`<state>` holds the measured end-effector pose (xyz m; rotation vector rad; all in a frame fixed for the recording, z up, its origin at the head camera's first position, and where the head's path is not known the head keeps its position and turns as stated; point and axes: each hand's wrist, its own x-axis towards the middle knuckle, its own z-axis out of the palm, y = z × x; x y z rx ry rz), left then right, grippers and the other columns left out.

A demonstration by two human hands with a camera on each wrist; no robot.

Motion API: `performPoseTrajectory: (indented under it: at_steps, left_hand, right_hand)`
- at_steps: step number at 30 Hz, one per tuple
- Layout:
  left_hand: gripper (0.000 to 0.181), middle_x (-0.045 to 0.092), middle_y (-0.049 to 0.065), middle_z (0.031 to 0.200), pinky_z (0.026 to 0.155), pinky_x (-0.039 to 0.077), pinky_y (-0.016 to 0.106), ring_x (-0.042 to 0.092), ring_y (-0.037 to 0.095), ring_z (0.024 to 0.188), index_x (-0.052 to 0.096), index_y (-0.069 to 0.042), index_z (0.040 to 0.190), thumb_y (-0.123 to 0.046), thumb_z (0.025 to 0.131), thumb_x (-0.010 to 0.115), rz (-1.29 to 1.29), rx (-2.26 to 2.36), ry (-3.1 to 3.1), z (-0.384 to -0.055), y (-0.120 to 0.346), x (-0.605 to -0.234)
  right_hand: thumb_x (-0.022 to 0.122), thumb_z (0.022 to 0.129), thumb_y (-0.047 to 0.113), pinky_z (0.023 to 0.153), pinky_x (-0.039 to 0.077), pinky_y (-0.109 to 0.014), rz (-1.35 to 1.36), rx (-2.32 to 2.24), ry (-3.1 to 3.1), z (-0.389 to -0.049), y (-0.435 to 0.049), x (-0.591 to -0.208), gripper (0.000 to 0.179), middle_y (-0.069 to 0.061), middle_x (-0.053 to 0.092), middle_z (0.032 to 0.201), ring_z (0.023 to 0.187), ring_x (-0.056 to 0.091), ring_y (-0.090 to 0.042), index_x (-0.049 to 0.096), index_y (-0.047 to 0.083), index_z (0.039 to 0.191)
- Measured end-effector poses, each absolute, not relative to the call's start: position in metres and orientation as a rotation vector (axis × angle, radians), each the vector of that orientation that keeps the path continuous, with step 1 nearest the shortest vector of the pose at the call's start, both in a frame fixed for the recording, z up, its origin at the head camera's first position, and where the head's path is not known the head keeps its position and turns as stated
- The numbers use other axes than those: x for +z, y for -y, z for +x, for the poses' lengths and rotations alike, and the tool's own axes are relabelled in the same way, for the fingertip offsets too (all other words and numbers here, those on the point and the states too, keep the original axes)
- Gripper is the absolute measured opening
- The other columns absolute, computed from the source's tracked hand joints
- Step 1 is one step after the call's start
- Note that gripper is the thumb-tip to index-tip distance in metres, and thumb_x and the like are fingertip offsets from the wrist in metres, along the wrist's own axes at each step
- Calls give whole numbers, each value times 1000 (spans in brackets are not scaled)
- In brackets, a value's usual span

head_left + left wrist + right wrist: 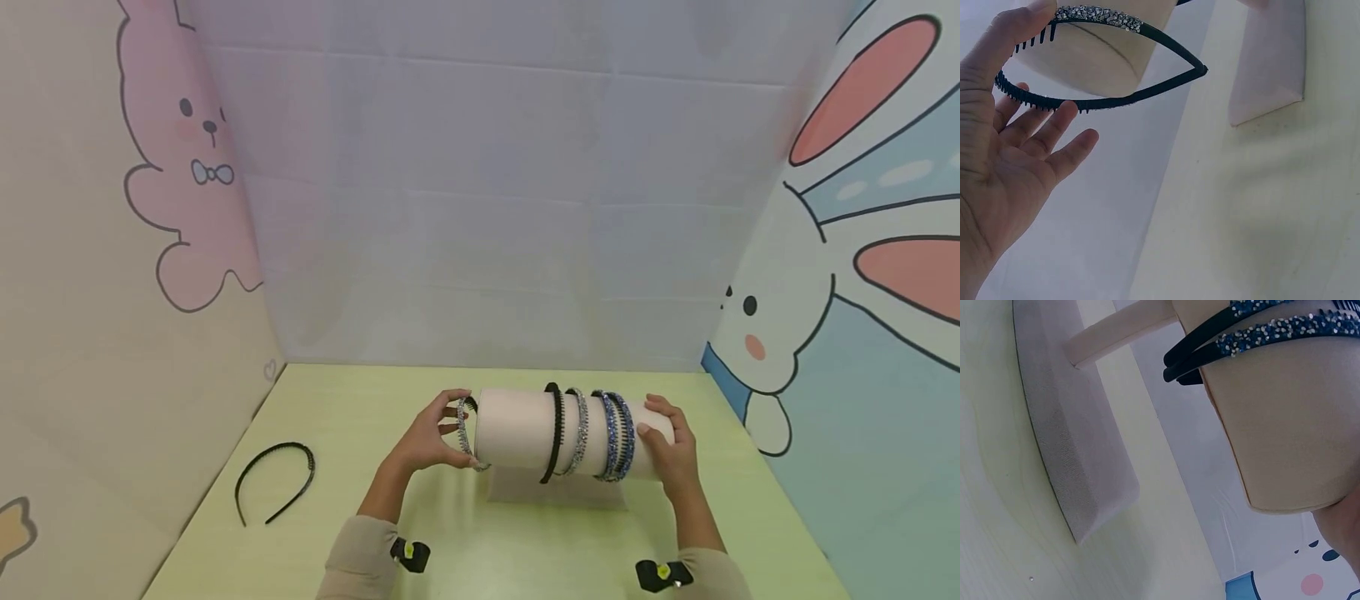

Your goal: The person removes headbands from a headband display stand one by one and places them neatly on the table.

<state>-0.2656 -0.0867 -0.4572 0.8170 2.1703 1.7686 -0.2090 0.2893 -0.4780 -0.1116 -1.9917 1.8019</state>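
My left hand (431, 433) pinches a silver rhinestone headband (1100, 17) between thumb and fingers, at the left end of a pale padded roll stand (513, 425). In the left wrist view its dark toothed band overlaps the roll's end. My right hand (672, 446) grips the roll's right end, thumb in front and fingers over the top. Around the roll sit a black headband (556, 433), a silver rhinestone headband (581, 429) and two blue rhinestone headbands (1291, 331). The roll is held up on a post above its flat base (555, 490).
A thin black headband (300, 448) lies on the light green table (360, 383) to the left. Pale cloth walls (495, 233) enclose the back and sides, with a cartoon bear (187, 167) at left and a cartoon rabbit (787, 325) at right.
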Motion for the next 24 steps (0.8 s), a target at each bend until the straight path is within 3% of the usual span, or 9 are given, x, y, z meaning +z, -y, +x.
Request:
performPoseTrajectory:
  at_steps: [8, 19, 24]
  left_hand:
    - [96, 34, 18, 141, 96, 34, 54, 36, 38, 125, 34, -8, 141, 0, 61, 85, 790, 1786, -2244, -258, 90, -474]
    - [99, 34, 6, 141, 101, 26, 55, 32, 29, 129, 39, -23, 141, -16, 57, 90, 723, 1850, -2464, -257, 105, -509]
    - [96, 34, 9, 137, 98, 25, 61, 32, 31, 128, 41, -24, 140, -14, 57, 90, 648, 1888, -2525, -250, 110, -517]
  right_hand:
    - [58, 87, 3, 88, 29, -31, -104, 1797, 1995, -208, -289, -477, 33, 7, 48, 127, 116, 39, -12, 51, -2, 118]
    - [57, 86, 1, 88, 29, -31, -98, 1806, 1972, -210, -290, -478, 32, 7, 48, 127, 116, 39, -13, 51, -2, 117]
    - [57, 86, 1, 88, 30, -30, -101, 1803, 1978, -210, -290, -478, 32, 7, 48, 126, 115, 39, -13, 51, -2, 117]
